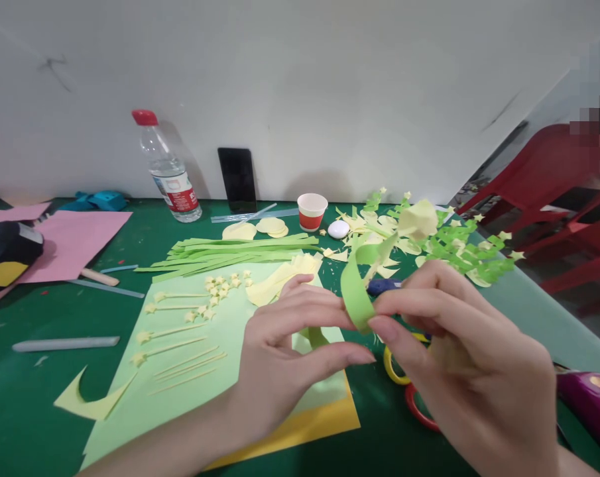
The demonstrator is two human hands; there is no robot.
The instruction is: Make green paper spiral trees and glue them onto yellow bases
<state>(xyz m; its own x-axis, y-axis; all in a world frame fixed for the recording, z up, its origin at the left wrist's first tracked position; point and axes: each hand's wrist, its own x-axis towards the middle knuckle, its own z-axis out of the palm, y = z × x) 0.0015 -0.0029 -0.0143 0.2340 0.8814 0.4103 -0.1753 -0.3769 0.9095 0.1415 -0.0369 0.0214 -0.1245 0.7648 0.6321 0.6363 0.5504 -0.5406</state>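
Note:
A light green paper strip (355, 291) curls in a loop between my two hands. My right hand (483, 358) is closed, pinching the strip between thumb and forefinger. A pale yellow paper piece (418, 220) on a thin stem rises above the right fingers; its lower end is hidden. My left hand (290, 344) is bent around the strip's other part, whose tail shows between thumb and forefinger. The left fingertips touch the loop. Under my hands lie a pale green sheet (195, 384) and scissors (396, 368) with yellow and red handles, partly covered by the right hand.
On the sheet lie small paper stars (217, 288) and star-tipped sticks (175, 307). Green strips (240, 252) lie behind, with a paper cup (312, 212), phone (237, 179) and bottle (173, 179) near the wall. Finished-looking green sprigs (469, 248) lie right; a purple stapler-like tool (591, 404) sits nearer.

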